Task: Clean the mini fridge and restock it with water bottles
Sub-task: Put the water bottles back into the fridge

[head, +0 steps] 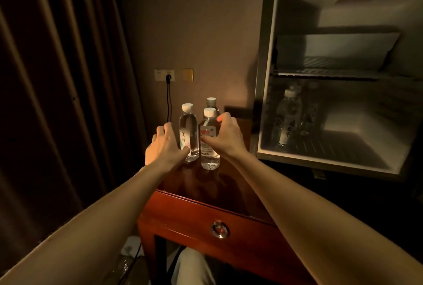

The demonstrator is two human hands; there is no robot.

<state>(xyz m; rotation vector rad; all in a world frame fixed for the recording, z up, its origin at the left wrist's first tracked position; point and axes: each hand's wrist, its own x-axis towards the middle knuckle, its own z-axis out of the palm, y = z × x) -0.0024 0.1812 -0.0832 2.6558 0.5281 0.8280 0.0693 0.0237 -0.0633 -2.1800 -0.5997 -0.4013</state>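
Three clear water bottles with white caps stand on a reddish wooden side table (206, 207). My left hand (163, 145) wraps the left bottle (188, 131) from its left side, thumb on the lower label. My right hand (225, 135) curls around the front bottle (209, 145) from the right. The third bottle (211, 103) stands behind them, mostly hidden. To the right the mini fridge (265, 79) stands open, with a few bottles (288, 117) upright at the left of its lower compartment under a wire shelf (325, 74).
Dark curtains (57, 79) hang along the left. A wall socket (164, 75) with a black cable sits behind the table. The table has a drawer with a round metal pull (220, 229). Crumpled white material (131, 247) lies on the floor below.
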